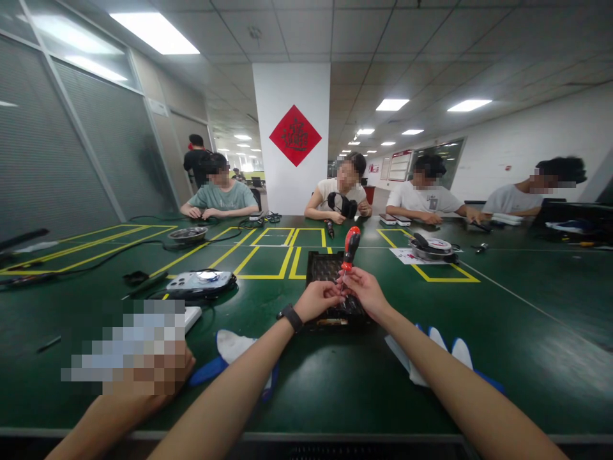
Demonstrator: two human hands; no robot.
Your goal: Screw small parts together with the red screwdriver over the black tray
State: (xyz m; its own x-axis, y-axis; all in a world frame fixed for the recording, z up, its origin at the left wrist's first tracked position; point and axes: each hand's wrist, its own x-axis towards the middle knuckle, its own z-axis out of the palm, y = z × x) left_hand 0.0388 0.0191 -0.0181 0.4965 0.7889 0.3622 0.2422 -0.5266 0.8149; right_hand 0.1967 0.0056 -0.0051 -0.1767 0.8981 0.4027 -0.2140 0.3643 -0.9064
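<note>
A red and black screwdriver [351, 248] stands nearly upright, handle on top. My right hand [364, 292] is closed on it in a pinch just below the handle. My left hand [316, 303], with a dark band at the wrist, has thumb and fingers pinched together at the lower end of the shaft; whatever they hold is too small to make out. Both hands are over a black case [322, 267] with small compartments, partly hidden by my fingers. A white and blue glove [235, 348] lies below my left forearm, another glove [462, 354] beside my right one.
Another person's hand [148, 370] with a blurred-out device reaches in at lower left. A phone [198, 280] lies on cables on the green table [306, 409]. Metal bowls [188, 235] and yellow tape rectangles are farther off. Several people sit along the far side.
</note>
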